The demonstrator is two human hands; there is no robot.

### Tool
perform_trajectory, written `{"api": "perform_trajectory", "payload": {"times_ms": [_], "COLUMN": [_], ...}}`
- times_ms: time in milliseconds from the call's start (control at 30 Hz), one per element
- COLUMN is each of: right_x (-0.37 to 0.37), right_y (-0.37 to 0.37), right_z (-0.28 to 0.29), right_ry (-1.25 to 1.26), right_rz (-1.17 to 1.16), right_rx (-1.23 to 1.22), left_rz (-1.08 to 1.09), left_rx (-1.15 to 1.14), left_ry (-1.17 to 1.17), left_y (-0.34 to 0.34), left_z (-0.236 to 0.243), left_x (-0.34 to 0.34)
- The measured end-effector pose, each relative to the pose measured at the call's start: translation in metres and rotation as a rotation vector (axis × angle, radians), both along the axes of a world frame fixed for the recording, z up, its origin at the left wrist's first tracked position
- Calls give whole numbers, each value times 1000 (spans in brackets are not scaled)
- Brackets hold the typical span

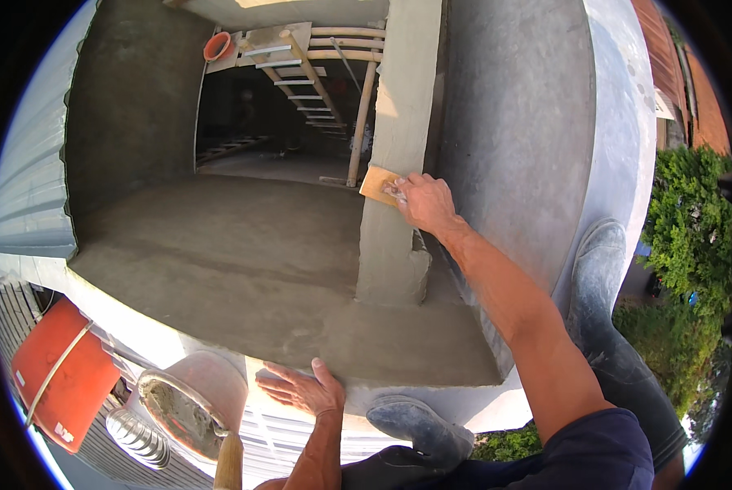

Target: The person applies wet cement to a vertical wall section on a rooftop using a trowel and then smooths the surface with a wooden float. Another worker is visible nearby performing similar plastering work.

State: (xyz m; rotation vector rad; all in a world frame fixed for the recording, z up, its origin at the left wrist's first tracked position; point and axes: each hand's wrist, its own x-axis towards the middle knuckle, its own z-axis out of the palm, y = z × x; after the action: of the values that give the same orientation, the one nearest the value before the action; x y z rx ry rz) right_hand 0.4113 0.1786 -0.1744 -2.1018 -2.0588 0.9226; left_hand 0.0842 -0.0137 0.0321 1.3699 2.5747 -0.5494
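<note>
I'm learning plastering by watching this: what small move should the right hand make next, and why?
Probably slide the flat, rectangular tan float a little along the long grey cement strip: the right hand grips it, it appears to rest there, and the strip's edge looks uneven.

A hand could pass over the broad cement ledge (219, 245) left of the post (402, 98), but the post, with the float (376, 185) and right hand (427, 201) against it, blocks the right, and the left hand (313, 393), boot (419, 423) and bucket (220, 380) crowd the near edge.
</note>
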Motion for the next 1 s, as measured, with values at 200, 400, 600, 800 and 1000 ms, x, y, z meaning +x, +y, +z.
{"api": "perform_trajectory", "payload": {"times_ms": [200,400,600,800,1000], "right_x": [-73,-84,-46,30,101], "right_y": [-138,-161,-64,62,203], "right_z": [15,24,6,0,4], "right_ry": [85,84,-21,-181,-353], "right_rz": [313,317,251,51,-98], "right_rx": [-184,-62,47,176,123], "left_rz": [22,4,1,-34,-84], "left_rx": [-9,-4,-12,2,15], "left_ry": [-4,-3,11,-3,-3], "left_y": [2,1,-1,-7,-10], "left_z": [1,0,-1,-3,-4], "left_x": [2,0,0,-6,-9]}}
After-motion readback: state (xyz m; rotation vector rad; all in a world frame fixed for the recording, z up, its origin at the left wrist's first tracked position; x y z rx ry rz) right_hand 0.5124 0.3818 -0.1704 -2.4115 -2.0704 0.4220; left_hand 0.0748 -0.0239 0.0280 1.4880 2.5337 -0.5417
